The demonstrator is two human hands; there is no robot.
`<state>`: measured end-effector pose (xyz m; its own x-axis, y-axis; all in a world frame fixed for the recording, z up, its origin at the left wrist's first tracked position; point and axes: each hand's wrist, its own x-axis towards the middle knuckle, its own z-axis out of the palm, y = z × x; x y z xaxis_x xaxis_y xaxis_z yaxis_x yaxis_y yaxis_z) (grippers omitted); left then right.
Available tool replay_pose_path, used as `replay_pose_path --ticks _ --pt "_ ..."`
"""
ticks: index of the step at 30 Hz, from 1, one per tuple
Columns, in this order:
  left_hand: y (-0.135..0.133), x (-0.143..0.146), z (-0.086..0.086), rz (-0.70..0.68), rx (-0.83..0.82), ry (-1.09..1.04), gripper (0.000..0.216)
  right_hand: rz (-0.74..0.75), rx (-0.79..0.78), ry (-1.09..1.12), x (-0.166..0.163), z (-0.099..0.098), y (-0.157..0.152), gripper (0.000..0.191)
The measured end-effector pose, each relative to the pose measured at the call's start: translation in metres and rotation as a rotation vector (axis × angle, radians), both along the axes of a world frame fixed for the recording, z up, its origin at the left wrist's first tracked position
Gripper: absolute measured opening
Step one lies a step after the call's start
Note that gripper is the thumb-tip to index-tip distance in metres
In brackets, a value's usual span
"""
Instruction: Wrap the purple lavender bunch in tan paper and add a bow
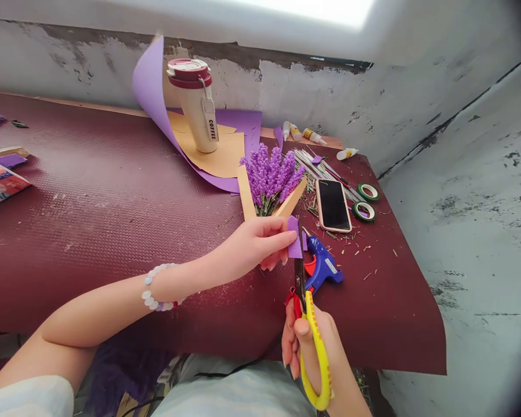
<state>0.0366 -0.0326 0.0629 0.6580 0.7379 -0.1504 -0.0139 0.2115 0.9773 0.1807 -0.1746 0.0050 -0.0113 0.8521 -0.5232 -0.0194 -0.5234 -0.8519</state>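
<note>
My left hand (271, 240) pinches a small strip of purple paper (294, 237) between thumb and fingers. In my right hand (308, 341) is a pair of scissors (316, 353) with yellow and red handles; their dark blades point up along the strip's right edge. Whether the blades touch the paper I cannot tell. Behind my left hand lies a bunch of purple lavender flowers (271, 174), with tan paper (245, 194) on both sides of its stems. A blue glue gun (325, 263) with a red trigger lies just right of the blades.
A coffee tumbler (195, 110) stands on tan and purple sheets (156, 98), one curling up. To the right lie a phone (333, 205), green tape rolls (364, 211), thin wires, scraps and small glue bottles (315, 136). The table's right edge (410, 255) is near the wall.
</note>
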Motion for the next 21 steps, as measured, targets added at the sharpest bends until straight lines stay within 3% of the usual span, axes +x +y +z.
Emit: replay_pose_path --ticks 3,9,17,21 --pt "0.002 0.000 0.002 0.014 -0.014 -0.011 0.031 -0.029 -0.063 -0.052 -0.002 0.001 0.005 0.070" --pt "0.003 0.000 0.007 0.055 -0.029 -0.011 0.032 -0.025 -0.041 -0.120 0.003 0.007 0.011 0.064" --pt "0.001 0.001 0.005 0.025 -0.033 -0.032 0.032 0.019 0.157 0.088 -0.002 0.000 0.008 0.088" --pt "-0.001 0.002 0.003 -0.006 -0.031 -0.034 0.031 -0.003 0.179 0.126 -0.003 -0.005 0.007 0.088"
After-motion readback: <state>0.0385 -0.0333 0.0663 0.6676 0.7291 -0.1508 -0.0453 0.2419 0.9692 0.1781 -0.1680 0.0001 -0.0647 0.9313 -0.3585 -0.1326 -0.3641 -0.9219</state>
